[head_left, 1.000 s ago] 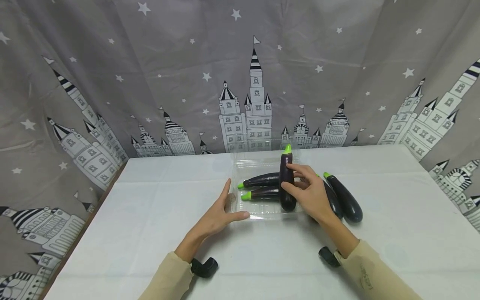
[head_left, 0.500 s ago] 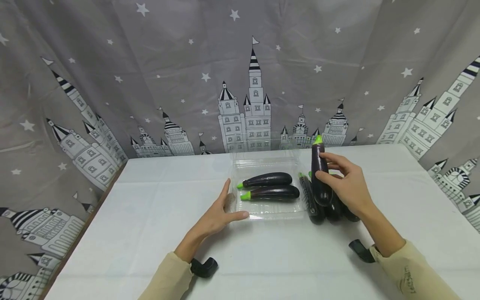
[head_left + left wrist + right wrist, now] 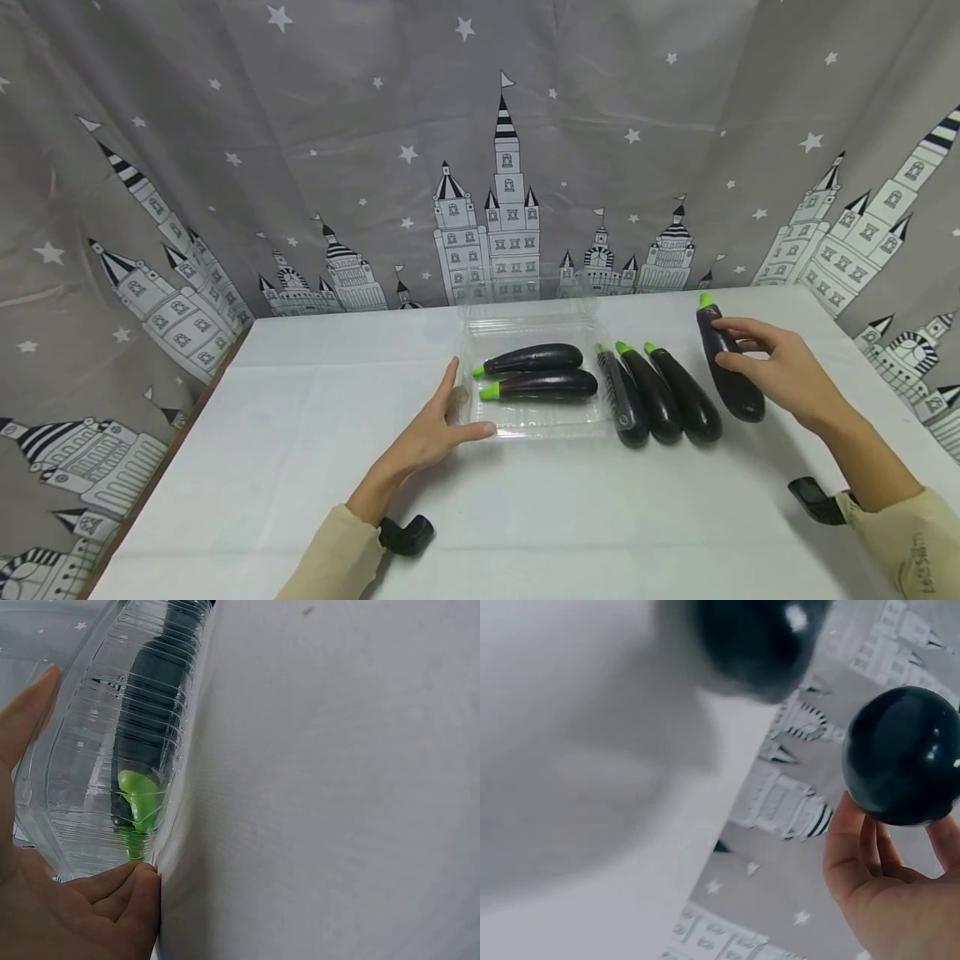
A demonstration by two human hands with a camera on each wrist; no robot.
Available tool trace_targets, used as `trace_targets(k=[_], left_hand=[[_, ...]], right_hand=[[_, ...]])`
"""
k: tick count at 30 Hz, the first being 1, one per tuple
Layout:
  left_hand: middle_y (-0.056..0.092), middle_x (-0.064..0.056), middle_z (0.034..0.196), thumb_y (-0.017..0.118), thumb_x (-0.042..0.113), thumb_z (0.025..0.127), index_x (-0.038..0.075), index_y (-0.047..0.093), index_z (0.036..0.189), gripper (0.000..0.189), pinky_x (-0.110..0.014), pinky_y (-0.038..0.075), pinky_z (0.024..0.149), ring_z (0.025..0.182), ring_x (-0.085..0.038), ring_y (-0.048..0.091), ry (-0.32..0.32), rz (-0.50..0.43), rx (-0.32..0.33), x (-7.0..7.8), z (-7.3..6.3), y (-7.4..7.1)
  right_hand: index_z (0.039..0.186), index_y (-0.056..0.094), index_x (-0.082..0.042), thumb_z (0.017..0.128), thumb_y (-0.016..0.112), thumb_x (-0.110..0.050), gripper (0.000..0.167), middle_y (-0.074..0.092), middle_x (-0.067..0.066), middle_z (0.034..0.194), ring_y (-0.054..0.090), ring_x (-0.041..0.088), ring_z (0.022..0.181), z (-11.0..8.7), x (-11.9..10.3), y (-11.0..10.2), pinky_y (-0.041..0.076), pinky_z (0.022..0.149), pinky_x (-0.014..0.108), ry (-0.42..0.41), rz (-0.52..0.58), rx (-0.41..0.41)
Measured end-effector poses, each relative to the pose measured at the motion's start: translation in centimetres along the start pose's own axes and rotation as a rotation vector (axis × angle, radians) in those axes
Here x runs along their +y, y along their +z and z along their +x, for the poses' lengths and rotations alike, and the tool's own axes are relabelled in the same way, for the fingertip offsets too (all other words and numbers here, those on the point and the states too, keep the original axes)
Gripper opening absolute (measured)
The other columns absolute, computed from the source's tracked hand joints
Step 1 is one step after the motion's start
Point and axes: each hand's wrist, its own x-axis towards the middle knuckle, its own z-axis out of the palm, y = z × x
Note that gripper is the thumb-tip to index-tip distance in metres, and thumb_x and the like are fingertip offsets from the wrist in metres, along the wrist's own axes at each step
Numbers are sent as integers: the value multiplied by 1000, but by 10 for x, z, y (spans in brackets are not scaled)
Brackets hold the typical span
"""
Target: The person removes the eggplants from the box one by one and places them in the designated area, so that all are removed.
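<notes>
My right hand grips a dark purple eggplant with a green stem, right of the other eggplants. In the right wrist view the rounded end of that eggplant shows between thumb and fingers. Two more eggplants, an upper one and a lower one, lie sideways in a clear plastic container. With fingers and thumb spread, my left hand rests against the container's near left corner. Through the ribbed wall in the left wrist view, a green stem shows near the fingers.
Three eggplants lie side by side right of the container: one against its side, a middle one and an outer one. White cloth covers the table. A grey castle-print curtain hangs behind.
My right hand has carried the eggplant from over the container, past the three eggplants on the right, to the far right. My left hand stays at the container.
</notes>
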Motion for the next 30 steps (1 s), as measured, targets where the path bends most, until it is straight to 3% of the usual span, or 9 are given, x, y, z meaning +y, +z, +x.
trace_targets(k=[4, 9, 11, 18, 21, 25, 30], left_hand=[[15, -21, 161, 81, 39, 81, 24, -3, 160, 116, -58, 8, 115, 148, -35, 9, 2, -5, -4, -2, 2, -1], [13, -19, 162, 81, 40, 81, 23, -3, 160, 116, -59, 8, 115, 148, -35, 8, 4, 1, -5, -2, 2, 0], [12, -19, 162, 81, 40, 81, 24, -2, 160, 116, -59, 8, 115, 148, -35, 8, 5, 3, -4, -1, 2, 0], [14, -20, 161, 81, 38, 81, 25, -3, 160, 116, -59, 8, 115, 148, -35, 9, 8, -3, -4, 0, 1, 1], [14, -20, 161, 81, 39, 81, 24, -3, 160, 116, -59, 8, 115, 148, -35, 9, 6, 1, -3, -1, 1, 1], [13, -19, 162, 81, 40, 81, 24, -3, 160, 116, -59, 8, 115, 148, -35, 9, -2, 9, 2, -2, 1, 0], [12, -19, 162, 81, 40, 81, 23, -2, 160, 116, -59, 8, 115, 148, -35, 8, -5, 7, 2, -2, 1, 0]], right_hand=[[140, 48, 5, 96, 62, -12, 49, 48, 37, 133, 44, 55, 122, -2, 16, -2, 44, 71, 13, 37, -24, -29], [139, 48, 8, 96, 62, -11, 49, 47, 40, 131, 46, 55, 120, -5, 36, 5, 51, 82, 39, 59, -67, -77], [138, 48, 8, 96, 63, -11, 48, 48, 40, 131, 48, 54, 118, -6, 41, 7, 50, 83, 44, 55, -82, -91], [136, 50, 9, 94, 65, -8, 48, 49, 40, 129, 52, 52, 115, -6, 51, 13, 48, 77, 28, 49, -84, -115], [136, 50, 9, 93, 65, -7, 48, 50, 39, 129, 52, 53, 115, -6, 51, 15, 49, 80, 33, 50, -74, -131], [137, 48, 9, 95, 63, -8, 48, 49, 39, 130, 52, 54, 116, -5, 50, 18, 50, 86, 49, 53, -65, -153], [137, 49, 9, 95, 63, -9, 48, 51, 38, 129, 55, 51, 113, -6, 52, 19, 50, 85, 45, 45, -73, -157]])
